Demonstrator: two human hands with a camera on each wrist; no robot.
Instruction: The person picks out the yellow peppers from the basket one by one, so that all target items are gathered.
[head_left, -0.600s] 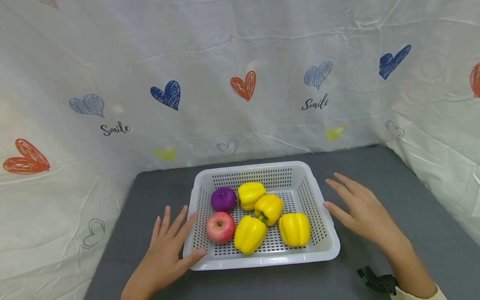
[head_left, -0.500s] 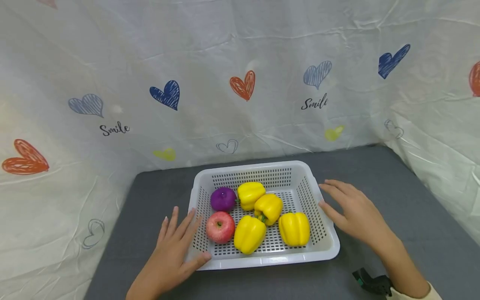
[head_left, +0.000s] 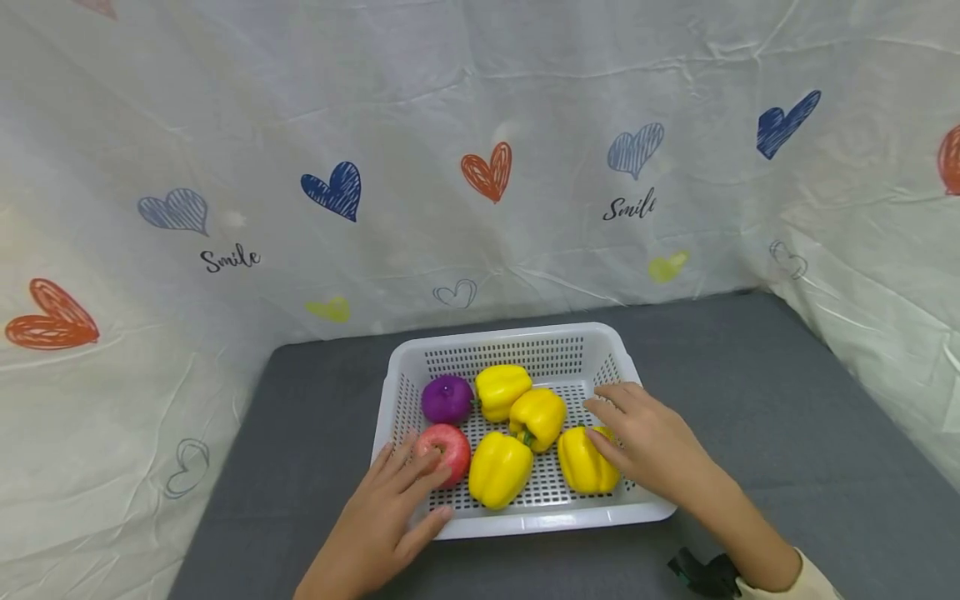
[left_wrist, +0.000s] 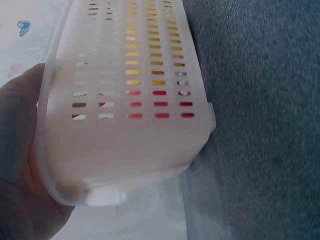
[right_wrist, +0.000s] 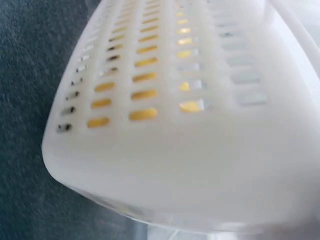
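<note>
A white plastic basket [head_left: 547, 522] with slotted walls stands on the table. My left hand [head_left: 378, 521] reaches over its left rim with fingers spread, and the fingertips overlap a red apple [head_left: 456, 450] in the head view. From the right, my right hand [head_left: 663, 446] hangs over the other rim, its fingers loosely bent and overlapping the rightmost yellow bell pepper [head_left: 583, 467]. Neither hand grips anything. The left wrist view shows part of the left hand [left_wrist: 20, 145] over the basket's rim. In the right wrist view the basket wall [right_wrist: 165, 165] fills the picture and the hand is hidden.
Also in the basket are a round purple fruit or vegetable [head_left: 447, 399] and more yellow bell peppers [head_left: 500, 471]. The table has a dark grey cover [head_left: 787, 400]. A white sheet printed with hearts [head_left: 555, 242] hangs behind it. A black device [head_left: 705, 573] sits at my right wrist.
Both hands have moved inward over the basket: the left to the right onto the apple's edge, the right to the left above the rightmost pepper. The basket and its contents have stayed put.
</note>
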